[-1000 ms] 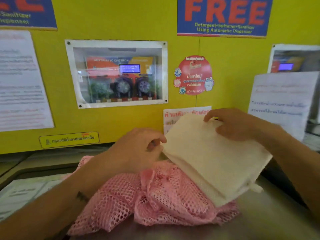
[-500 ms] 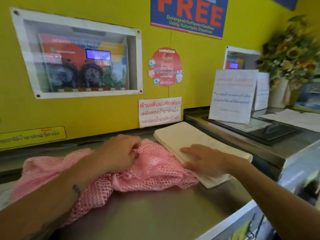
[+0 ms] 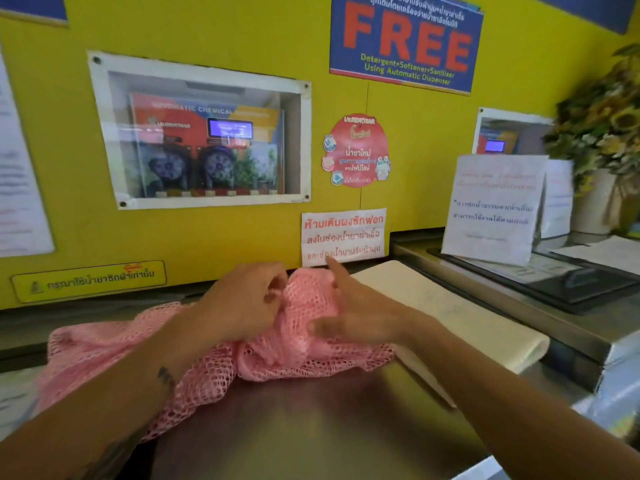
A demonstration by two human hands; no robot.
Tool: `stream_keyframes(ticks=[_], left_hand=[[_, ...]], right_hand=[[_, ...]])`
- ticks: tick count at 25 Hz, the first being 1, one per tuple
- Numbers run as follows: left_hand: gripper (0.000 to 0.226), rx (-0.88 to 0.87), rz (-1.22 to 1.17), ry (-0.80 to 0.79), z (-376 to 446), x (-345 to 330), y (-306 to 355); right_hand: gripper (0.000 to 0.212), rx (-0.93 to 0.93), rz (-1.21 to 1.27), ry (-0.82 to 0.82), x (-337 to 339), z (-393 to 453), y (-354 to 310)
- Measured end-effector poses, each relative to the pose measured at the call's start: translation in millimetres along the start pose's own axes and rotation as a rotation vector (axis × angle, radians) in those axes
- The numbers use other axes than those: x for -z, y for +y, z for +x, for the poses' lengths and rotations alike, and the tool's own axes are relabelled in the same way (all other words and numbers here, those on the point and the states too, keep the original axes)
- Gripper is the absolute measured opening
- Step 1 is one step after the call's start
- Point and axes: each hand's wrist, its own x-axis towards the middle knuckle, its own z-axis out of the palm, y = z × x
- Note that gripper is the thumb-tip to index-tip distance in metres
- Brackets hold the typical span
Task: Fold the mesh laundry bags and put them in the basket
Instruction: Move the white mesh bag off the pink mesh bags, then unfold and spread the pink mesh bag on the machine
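Head cam, what I've got: steel counter (image 3: pixel 311 427) against a yellow wall (image 3: pixel 415 140). On the wall there's a framed window (image 3: pixel 199 133) with a dispenser display behind it, a blue "FREE" sign (image 3: pixel 405 43), a round red sticker (image 3: pixel 356 150) and a small white notice (image 3: pixel 343 237) with red Thai text right behind the hands. To the right, on a slightly raised ledge, a standing paper sign (image 3: pixel 491 209) sits on a dark tray (image 3: pixel 571 282); sunflowers (image 3: pixel 606 119) are in the far corner. Pink mesh bag (image 3: pixel 104 348) lies crumpled on the counter, long axis roughly left-right, spilling toward the near-left edge under my left forearm, bunched high in the middle. Folded cream bag (image 3: pixel 450 306) lies flat just right of it, long axis running from back-left to front-right, near end hanging close to the counter's right edge; pink mesh touches its left side. Left hand (image 3: pixel 242 303) is closed, fingers pinching a bunch of pink mesh at the top of the heap. Right hand (image 3: pixel 356 313) is open, fingers spread, index pointing up toward the notice, palm against the right side of the bunch, blurred so I can't tell if it grips. Its forearm crosses over the cream bag's near-left part. No basket visible to me.
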Motion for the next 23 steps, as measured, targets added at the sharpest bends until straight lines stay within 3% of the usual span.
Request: stream_keyframes(ticks=[3, 5, 8, 12, 14, 16, 17, 20, 23], left_hand=[[0.011, 0.111, 0.034, -0.387, -7, -2, -12], [0.017, 0.104, 0.038, -0.421, -8, 5, -14], [0.018, 0.086, 0.070, -0.341, -7, 11, -14], [0.006, -0.017, -0.170, -0.019, -3, 10, -6], [0.013, -0.056, -0.289, 0.091, 0, 11, 3], [0.021, -0.075, -0.261, 0.076, 2, 8, 8], [0.023, -0.080, -0.206, 0.038, 1, 6, 10], [0.028, -0.068, -0.041, -0.082, -5, -2, 11], [0.027, -0.037, -0.031, -0.104, -10, -1, 14]], right_hand=[[0.109, 0.011, -0.260, -0.044, -24, 26, 5], [0.094, 0.049, -0.323, -0.058, -29, 30, 2], [0.064, 0.138, -0.254, 0.010, -33, 25, -4], [0.038, 0.220, -0.330, 0.288, -1, 10, -10], [0.042, 0.215, -0.428, 0.483, 37, 3, -9], [0.053, 0.084, -0.594, 0.608, 71, -4, 10], [0.057, -0.026, -0.672, 0.582, 81, -8, 26], [0.065, -0.312, -0.669, 0.226, 78, -19, 78], [0.060, -0.320, -0.466, 0.211, 80, -30, 94]])
